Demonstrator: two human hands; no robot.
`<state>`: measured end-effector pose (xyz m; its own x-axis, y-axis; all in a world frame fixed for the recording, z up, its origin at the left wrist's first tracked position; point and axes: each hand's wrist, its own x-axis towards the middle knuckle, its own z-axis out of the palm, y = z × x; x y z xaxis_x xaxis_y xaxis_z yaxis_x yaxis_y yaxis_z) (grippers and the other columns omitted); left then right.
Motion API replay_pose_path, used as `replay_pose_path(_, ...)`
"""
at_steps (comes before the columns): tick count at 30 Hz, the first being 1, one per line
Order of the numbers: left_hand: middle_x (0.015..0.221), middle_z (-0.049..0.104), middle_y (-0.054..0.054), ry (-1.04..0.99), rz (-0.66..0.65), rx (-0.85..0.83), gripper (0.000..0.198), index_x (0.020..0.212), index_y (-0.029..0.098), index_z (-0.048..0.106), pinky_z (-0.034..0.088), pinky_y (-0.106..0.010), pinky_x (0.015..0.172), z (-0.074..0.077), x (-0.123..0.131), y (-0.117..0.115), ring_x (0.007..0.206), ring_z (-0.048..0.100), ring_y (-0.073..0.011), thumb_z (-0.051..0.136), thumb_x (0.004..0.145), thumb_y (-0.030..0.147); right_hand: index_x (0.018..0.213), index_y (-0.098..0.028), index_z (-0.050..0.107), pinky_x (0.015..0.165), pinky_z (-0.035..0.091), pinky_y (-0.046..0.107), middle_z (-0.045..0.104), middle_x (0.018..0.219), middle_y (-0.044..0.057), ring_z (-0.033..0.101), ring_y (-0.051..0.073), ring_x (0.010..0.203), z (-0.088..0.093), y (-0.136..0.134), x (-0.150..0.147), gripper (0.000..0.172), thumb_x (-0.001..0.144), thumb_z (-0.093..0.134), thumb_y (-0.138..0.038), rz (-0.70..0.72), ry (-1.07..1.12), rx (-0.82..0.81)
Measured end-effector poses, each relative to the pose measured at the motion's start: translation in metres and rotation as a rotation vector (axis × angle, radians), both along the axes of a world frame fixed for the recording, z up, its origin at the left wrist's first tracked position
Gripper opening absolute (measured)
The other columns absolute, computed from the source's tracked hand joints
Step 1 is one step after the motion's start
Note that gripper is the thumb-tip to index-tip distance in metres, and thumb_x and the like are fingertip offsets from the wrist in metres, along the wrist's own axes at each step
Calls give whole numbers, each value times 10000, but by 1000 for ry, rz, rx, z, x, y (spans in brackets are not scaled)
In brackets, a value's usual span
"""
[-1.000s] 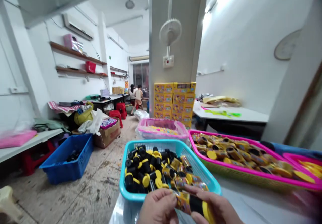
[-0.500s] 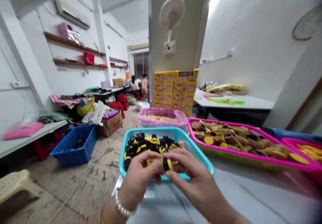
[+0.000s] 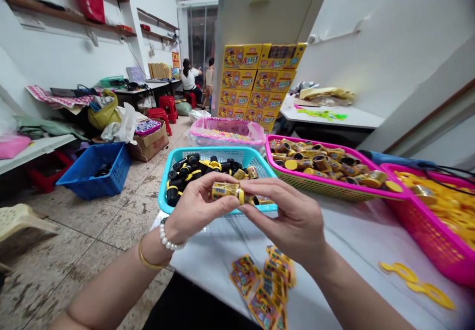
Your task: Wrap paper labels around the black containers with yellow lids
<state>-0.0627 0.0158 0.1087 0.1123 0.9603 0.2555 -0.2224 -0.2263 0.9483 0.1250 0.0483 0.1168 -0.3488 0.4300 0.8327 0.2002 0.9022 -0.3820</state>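
The left hand (image 3: 198,204) had its fingers curled round the yellow tube (image 3: 221,190), and the right hand's (image 3: 291,213) fingers pinched its other end! Sideways it lay, held up near the turquoise basket (image 3: 162,186), while printed labels (image 3: 265,293) sat heaped below on the white desk (image 3: 356,260).

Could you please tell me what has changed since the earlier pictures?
The black band seen earlier on the small container no longer shows; its printed label now appears to run up to the yellow end. The view has tipped down, bringing printed cards and yellow ring pieces into clear sight. The left hand and right hand still hold the container; the teal basket stays put.
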Motion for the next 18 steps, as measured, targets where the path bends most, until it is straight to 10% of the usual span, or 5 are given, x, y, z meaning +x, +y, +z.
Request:
replay_pose_path(6, 734, 621, 6, -34, -66, -66, 300, 996, 166, 666, 452, -196, 535, -13, -12, 6, 596, 554, -87, 772, 841, 401, 1070, -246, 753, 849, 654, 337, 796, 1022, 63, 770, 201, 929, -16, 10, -3, 330, 803, 748, -52, 40, 5, 159)
replay_pose_path(13, 848, 674, -23, 85, 54, 111, 289, 1017, 174, 678, 515, -226, 668, -17, 1, 16, 727, 612, -120, 792, 812, 342, 837, -192, 762, 642, 658, 313, 788, 771, 30, 760, 187, 679, -29, 21, -9, 223, 714, 870, -342, 179, 262, -823)
replay_pose_path(18, 580, 571, 53, 69, 30, -124, 496, 922, 174, 573, 361, -183, 386, -26, 12, 24, 414, 457, -69, 700, 807, 639, 992, -238, 797, 647, 631, 294, 780, 907, 34, 731, 153, 708, -22, 42, 8, 315, 719, 874, -374, 319, 121, -1012)
